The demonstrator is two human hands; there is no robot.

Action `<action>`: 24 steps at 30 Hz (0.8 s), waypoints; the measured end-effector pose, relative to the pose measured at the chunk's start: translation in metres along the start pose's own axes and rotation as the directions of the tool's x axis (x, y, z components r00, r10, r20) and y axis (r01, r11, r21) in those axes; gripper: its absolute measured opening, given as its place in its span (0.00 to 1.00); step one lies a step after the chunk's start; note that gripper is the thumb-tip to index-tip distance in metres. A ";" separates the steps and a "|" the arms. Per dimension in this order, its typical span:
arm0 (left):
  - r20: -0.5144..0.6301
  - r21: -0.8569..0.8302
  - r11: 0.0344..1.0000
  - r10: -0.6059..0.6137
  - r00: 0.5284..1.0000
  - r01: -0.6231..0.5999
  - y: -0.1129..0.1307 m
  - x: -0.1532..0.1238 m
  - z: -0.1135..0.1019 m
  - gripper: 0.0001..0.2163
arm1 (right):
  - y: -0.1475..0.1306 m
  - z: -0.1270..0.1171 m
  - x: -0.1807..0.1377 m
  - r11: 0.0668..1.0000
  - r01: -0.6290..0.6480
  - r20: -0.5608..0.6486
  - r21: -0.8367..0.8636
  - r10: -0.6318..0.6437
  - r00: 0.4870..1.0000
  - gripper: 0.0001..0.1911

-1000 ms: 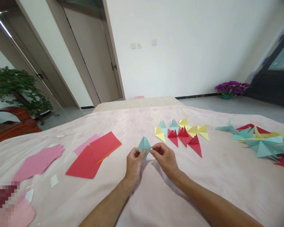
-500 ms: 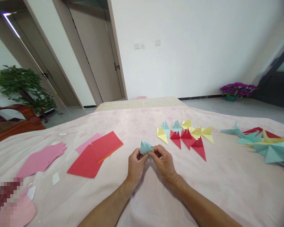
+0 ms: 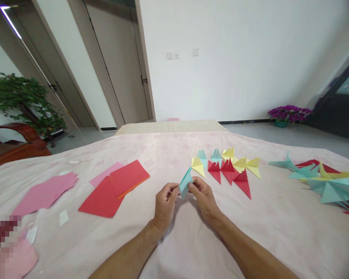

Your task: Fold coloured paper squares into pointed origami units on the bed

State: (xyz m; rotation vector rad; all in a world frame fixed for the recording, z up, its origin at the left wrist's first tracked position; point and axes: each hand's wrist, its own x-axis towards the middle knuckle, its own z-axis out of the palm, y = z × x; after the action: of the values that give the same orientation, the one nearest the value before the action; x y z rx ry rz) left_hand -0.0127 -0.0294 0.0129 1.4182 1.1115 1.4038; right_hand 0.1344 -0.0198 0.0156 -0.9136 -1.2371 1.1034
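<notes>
A light blue folded paper is held up just above the cloth, standing tilted with its tip pointing up. My left hand pinches its lower left edge between thumb and fingers. From the other side, my right hand grips it, thumb on the near face. Just beyond to the right lie small folded paper pieces: red ones, yellow ones and light blue ones. To the left are flat red paper sheets, overlapping an orange and a pink one.
A pile of finished paper cranes spreads at the far right. Pink paper sheets and a white scrap lie at the left. A pink patterned tablecloth covers the table. A wooden chair stands beyond its left edge.
The blue paper has been turned from a wide face to a narrow, upright slant. My left hand's fingers have shifted to its lower left edge, while the right hand keeps its grip.
</notes>
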 end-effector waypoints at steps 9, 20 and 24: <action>0.032 0.171 0.963 0.206 0.978 -0.208 0.007 -0.001 -0.002 0.06 | -0.002 0.001 0.001 1.000 -0.026 0.004 0.005 0.026 1.000 0.14; -0.007 0.257 0.937 0.245 0.970 -0.235 0.006 0.000 0.000 0.05 | 0.000 0.003 0.000 0.999 -0.048 -0.025 0.002 0.048 0.999 0.12; -0.058 0.192 0.973 0.144 0.988 -0.131 0.006 0.002 0.001 0.08 | 0.002 0.004 -0.001 0.997 -0.071 -0.023 0.028 0.072 0.997 0.13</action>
State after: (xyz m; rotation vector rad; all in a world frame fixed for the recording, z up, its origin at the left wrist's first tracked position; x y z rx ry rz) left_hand -0.0114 -0.0289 0.0193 1.6159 1.2386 1.4889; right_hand 0.1299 -0.0199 0.0137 -0.9538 -1.1746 1.1599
